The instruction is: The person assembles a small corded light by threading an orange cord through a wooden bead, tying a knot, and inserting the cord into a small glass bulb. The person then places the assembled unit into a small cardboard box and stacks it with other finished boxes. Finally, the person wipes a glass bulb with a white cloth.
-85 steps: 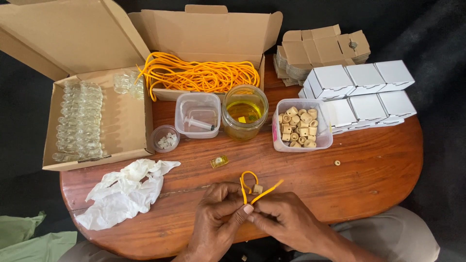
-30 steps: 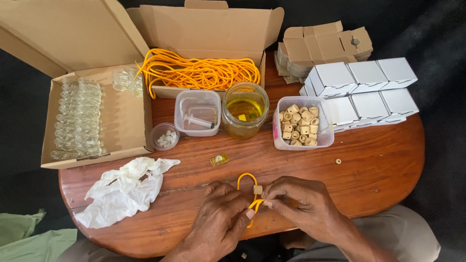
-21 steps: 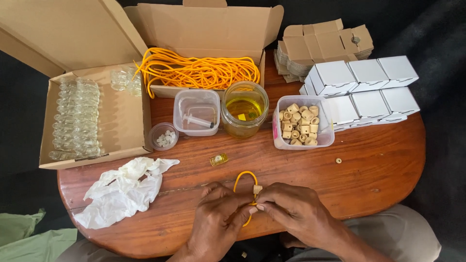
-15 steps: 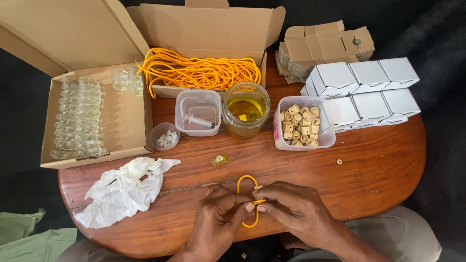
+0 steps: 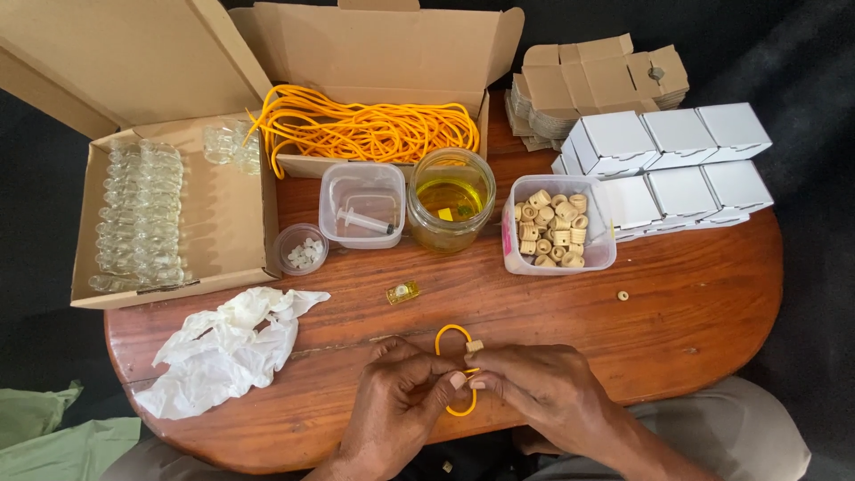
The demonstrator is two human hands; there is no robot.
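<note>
Head view: an oval wooden table (image 5: 695,330) is seen from above.
Big box: an open cardboard box (image 5: 223,223) is set at the far left edge, and rows of small clear glass bottles (image 5: 138,218) are laid in it.
Cord box: a second open box (image 5: 392,53) is placed at the far edge, and a pile of orange cords (image 5: 361,129) is kept inside.
White boxes: small folded white boxes (image 5: 663,165) are stacked at the far right edge, with flat brown card blanks (image 5: 588,76) behind them.
White cloth: a crumpled white sheet (image 5: 227,347) is left near the near left edge.
Middle row: a tub with a syringe (image 5: 363,205), a glass jar of yellow oil (image 5: 451,200) and a tub of wooden beads (image 5: 557,227) are lined up side by side.
Left hand (image 5: 392,414): it is closed, and the orange cord loop (image 5: 448,337) is pinched at the near edge.
Right hand (image 5: 543,392): it is closed on the same loop, just beside the left fingertips.
Bead: one wooden bead (image 5: 475,346) is threaded on the loop.
Small things: a tiny filled bottle (image 5: 403,292) and a loose bead (image 5: 622,296) are lying apart on the table.
</note>
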